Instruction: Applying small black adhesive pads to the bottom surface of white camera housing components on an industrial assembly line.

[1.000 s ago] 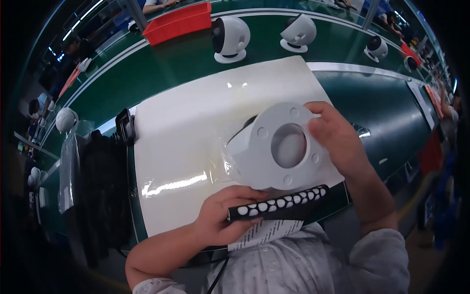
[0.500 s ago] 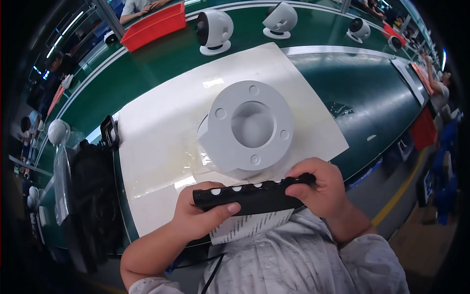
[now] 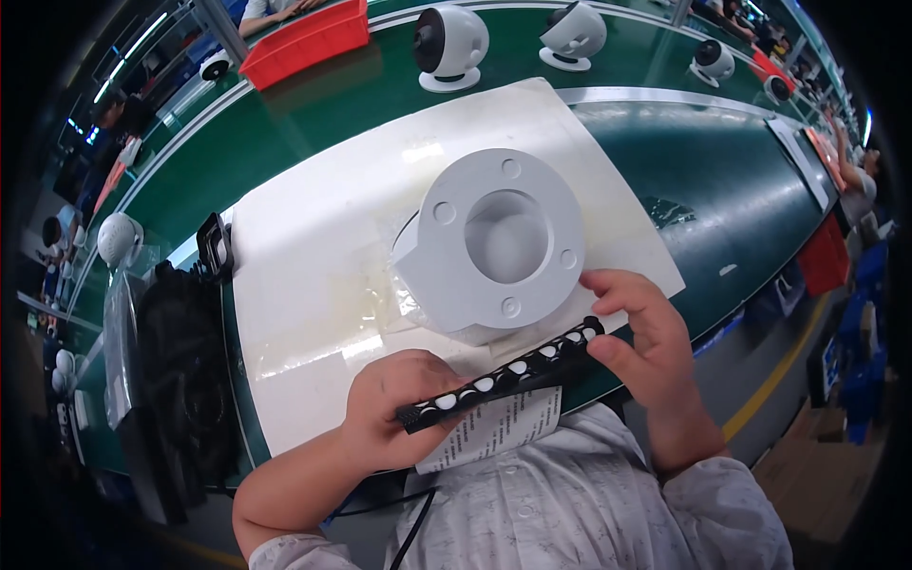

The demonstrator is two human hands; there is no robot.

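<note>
My left hand [image 3: 399,404] grips the left end of a black sheet [image 3: 518,372] bent over along its length, its upper edge dotted with several white round spots. White backing paper [image 3: 499,427] with rows of print hangs below the sheet, over my lap. At the sheet's raised right end is my right hand [image 3: 646,337], thumb and fingers apart; whether the thumb touches the end I cannot tell. Just beyond both hands, a white ring-shaped base [image 3: 432,271] lies with its wide opening upward. Small round recesses mark its face, and a rounded white surface shows inside the opening.
Under the base lies a large white board [image 3: 294,313] on the green table [image 3: 703,152]. Round white devices with dark fronts [image 3: 451,43] stand along the far green belt, near a red bin [image 3: 304,43]. Black bags [image 3: 185,370] and clear plastic [image 3: 122,332] are at the left.
My right hand has loosened from the sheet's right end, its fingers spreading. The sheet now slants, right end higher, still held by my left hand. The whole scene has shifted slightly right.
</note>
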